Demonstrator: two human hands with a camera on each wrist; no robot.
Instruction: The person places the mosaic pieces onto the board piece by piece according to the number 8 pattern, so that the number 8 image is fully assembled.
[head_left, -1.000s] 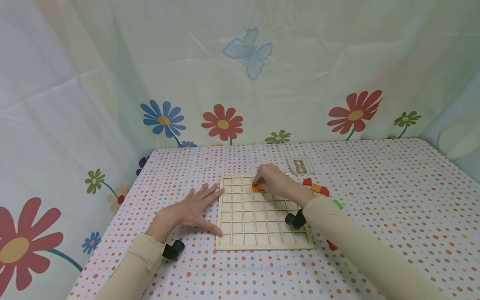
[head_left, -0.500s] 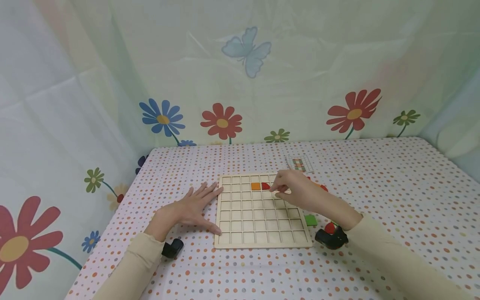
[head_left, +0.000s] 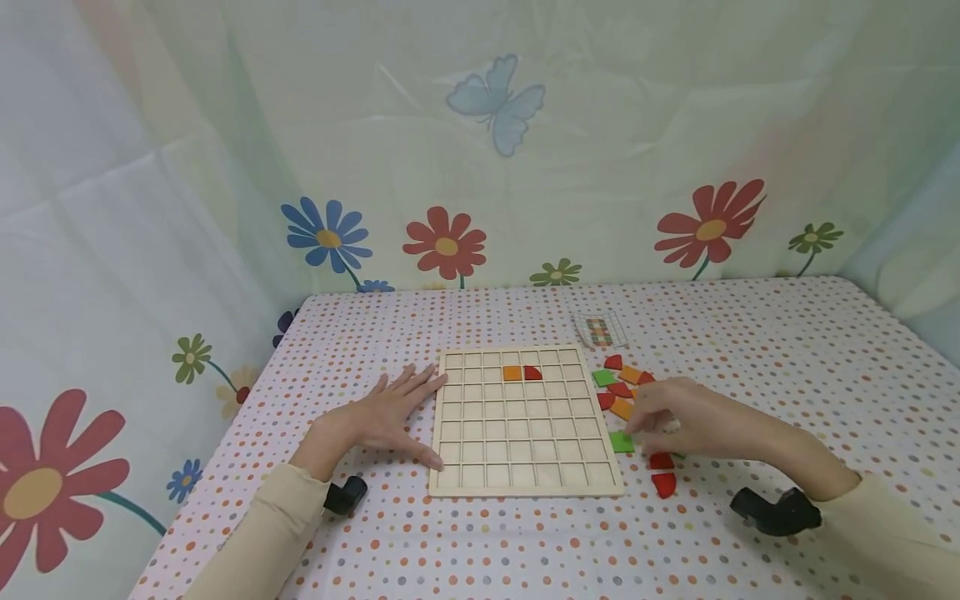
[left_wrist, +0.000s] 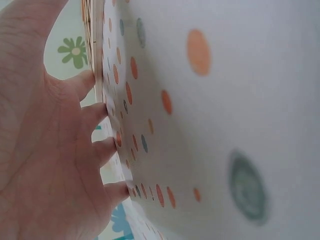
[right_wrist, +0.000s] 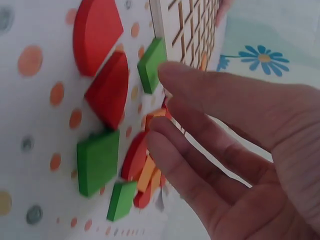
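Note:
A pale wooden grid board [head_left: 525, 492] lies on the dotted cloth. Two tiles sit in neighbouring cells of its second row from the back: an orange square [head_left: 512, 373] and a red quarter-circle [head_left: 532, 372]. My left hand [head_left: 375, 423] is spread flat at the board's left edge, thumb and fingertips touching it. To the right of the board, my right hand [head_left: 697, 419] hovers over loose tiles, fingers loosely bent and nothing between them. Its thumb overlaps a green square tile [right_wrist: 152, 65] beside the board in the right wrist view. Some tiles are hidden behind this hand.
Several red, orange and green tiles lie right of the board, including a red quarter-circle [head_left: 613, 362] and another red tile [head_left: 663, 484] nearer the front. A printed pattern card [head_left: 600, 331] lies behind the board. A floral curtain [head_left: 630, 167] hangs along the table's back edge.
My right hand has moved from the board's back rows rightward to the loose tiles, leaving the orange square and then the red quarter-circle in cells. My left hand has stayed in place.

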